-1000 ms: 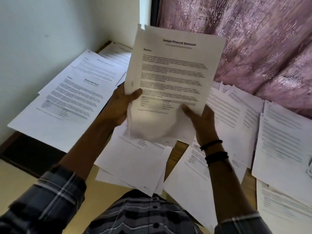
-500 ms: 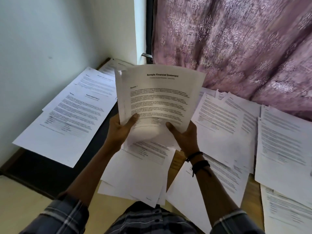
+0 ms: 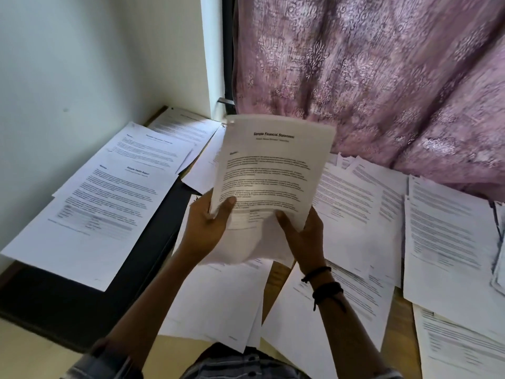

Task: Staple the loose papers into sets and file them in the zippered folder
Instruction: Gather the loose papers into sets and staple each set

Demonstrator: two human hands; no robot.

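Note:
I hold a thin stack of printed sheets (image 3: 270, 176), headed "Sample Financial Statement", upright above the table. My left hand (image 3: 203, 228) grips its lower left edge with the thumb on the front page. My right hand (image 3: 303, 236) grips the lower right edge, thumb on the front too. The bottom of the stack sags between my hands. Many loose printed pages (image 3: 363, 214) lie spread over the wooden table (image 3: 277, 280). A black flat folder (image 3: 82, 305) lies at the left under several pages (image 3: 109, 203). No stapler is visible.
A pale wall (image 3: 82, 64) closes off the left side. A pink patterned curtain (image 3: 369, 77) hangs behind the table and touches the far pages. More sheets (image 3: 451, 242) overlap at the right edge, and others (image 3: 224, 302) hang over the near edge by my lap.
The stack has come down and moved farther from my face, with both hands keeping their grip on its lower edge. The pages on the table have stayed put.

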